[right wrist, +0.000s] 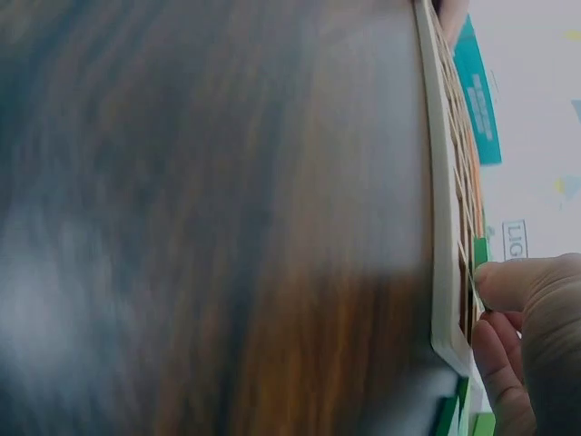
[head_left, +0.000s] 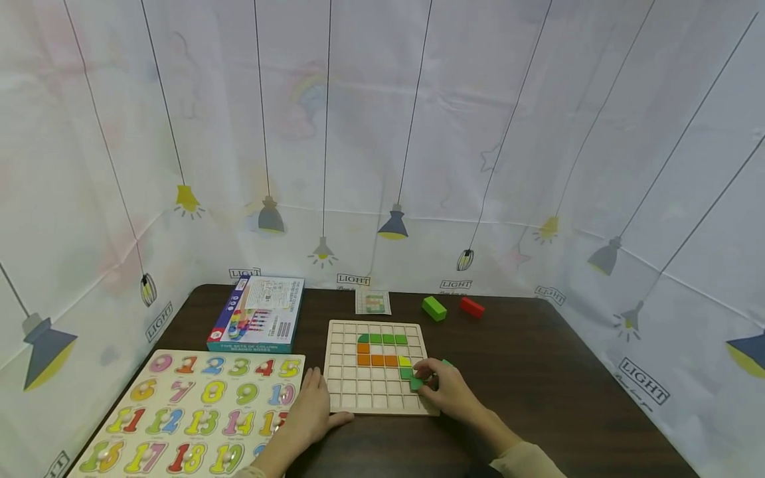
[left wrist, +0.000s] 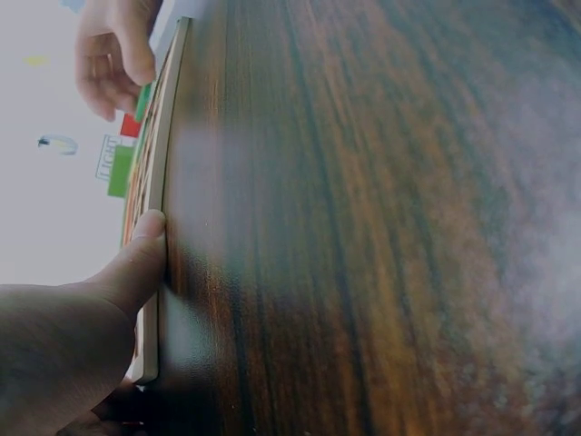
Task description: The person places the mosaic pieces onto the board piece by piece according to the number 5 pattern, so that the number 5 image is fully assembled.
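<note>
A square wooden grid board (head_left: 343, 401) lies on the dark table with orange, green and yellow tiles set in some of its cells. My right hand (head_left: 448, 392) pinches a green tile (head_left: 416, 384) between thumb and fingertips at the board's right side. Just behind that tile sits another green tile (head_left: 406, 373), below a yellow one (head_left: 404, 362). Along the board's left edge rests my left hand (head_left: 307, 408), fingers straight. In the left wrist view its thumb (left wrist: 136, 263) touches the board's front edge. Part of a green piece (head_left: 447, 363) shows behind my right hand.
A number puzzle board (head_left: 197, 378) lies at the left, partly under my left forearm. Behind it is a blue box (head_left: 263, 315). A small pattern card (head_left: 373, 303), a green block (head_left: 434, 309) and a red block (head_left: 472, 307) lie near the table's back edge.
</note>
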A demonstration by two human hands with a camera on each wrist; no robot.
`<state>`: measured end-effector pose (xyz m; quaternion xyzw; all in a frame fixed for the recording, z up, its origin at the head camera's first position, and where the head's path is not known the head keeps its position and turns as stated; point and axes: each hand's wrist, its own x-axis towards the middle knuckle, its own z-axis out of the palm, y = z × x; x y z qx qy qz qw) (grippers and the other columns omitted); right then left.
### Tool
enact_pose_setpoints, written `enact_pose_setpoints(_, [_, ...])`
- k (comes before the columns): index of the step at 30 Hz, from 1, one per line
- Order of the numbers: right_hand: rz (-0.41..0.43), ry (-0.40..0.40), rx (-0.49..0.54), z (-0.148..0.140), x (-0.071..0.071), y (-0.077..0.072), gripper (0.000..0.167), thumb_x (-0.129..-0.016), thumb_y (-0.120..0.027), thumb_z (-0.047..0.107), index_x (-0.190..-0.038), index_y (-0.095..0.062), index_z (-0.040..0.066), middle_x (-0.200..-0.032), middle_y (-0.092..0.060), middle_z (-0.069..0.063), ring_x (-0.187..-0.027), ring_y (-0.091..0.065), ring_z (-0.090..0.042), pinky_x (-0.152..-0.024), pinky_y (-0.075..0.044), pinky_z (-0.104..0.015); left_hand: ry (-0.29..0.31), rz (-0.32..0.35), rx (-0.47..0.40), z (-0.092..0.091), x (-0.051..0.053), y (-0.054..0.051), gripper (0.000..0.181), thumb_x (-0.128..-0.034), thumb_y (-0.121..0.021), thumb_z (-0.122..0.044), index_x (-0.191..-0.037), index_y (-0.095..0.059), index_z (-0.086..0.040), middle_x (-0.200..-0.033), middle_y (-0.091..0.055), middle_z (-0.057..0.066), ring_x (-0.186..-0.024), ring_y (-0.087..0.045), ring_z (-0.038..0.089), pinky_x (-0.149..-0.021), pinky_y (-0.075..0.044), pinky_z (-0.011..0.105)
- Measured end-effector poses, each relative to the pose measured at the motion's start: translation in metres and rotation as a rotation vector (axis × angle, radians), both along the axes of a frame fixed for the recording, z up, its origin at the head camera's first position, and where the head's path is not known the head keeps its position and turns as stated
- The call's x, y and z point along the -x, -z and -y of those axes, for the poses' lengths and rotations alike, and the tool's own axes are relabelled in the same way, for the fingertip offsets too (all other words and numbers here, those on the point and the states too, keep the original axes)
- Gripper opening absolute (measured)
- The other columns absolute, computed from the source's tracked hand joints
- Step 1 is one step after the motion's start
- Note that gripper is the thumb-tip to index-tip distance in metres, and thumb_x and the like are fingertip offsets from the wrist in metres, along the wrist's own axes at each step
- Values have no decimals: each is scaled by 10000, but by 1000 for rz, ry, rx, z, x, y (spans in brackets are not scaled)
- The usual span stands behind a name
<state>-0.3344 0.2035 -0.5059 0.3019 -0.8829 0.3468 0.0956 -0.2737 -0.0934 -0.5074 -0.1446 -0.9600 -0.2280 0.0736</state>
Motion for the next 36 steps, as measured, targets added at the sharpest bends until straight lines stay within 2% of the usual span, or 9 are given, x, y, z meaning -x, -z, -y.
enact_pose_setpoints(13, [-28, -14, 15, 12, -2, 2, 338, -759, -695, -56, -1077, -612, 27, -944, -651, -40, -852, -626, -169, -685, -551, -282, 9, -14, 8, 0, -1, 0, 969, -754, -740, -489, -1244, -387, 269, -1318, -351, 426, -1291, -302, 497, -1077, -279, 502])
enact_pose_setpoints(29, [26, -11, 20, 12, -4, 4, 343, -778, -682, -50, -1106, -606, 16, -989, -643, -34, -897, -626, -166, -723, -550, -275, -9, -42, 5, 1, -2, 2, 965, -732, -760, -490, -1218, -414, 269, -1301, -371, 422, -1277, -321, 500, -1060, -310, 500])
enact_pose_setpoints(33, [-10, 26, 27, 3, -5, 4, 328, -789, -686, -57, -1095, -616, 34, -968, -649, -25, -868, -624, -157, -698, -549, -279, -1, -36, 0, 0, -2, 1, 970, -736, -757, -488, -1221, -405, 274, -1303, -363, 428, -1275, -316, 510, -1054, -314, 510])
enact_pose_setpoints(36, [-48, 87, 37, -9, -6, 5, 312, -794, -671, -82, -1076, -630, 46, -943, -653, -16, -842, -622, -151, -690, -549, -287, 6, -41, 2, 0, -3, -1, 977, -733, -756, -491, -1219, -402, 279, -1300, -359, 433, -1273, -314, 514, -1050, -317, 514])
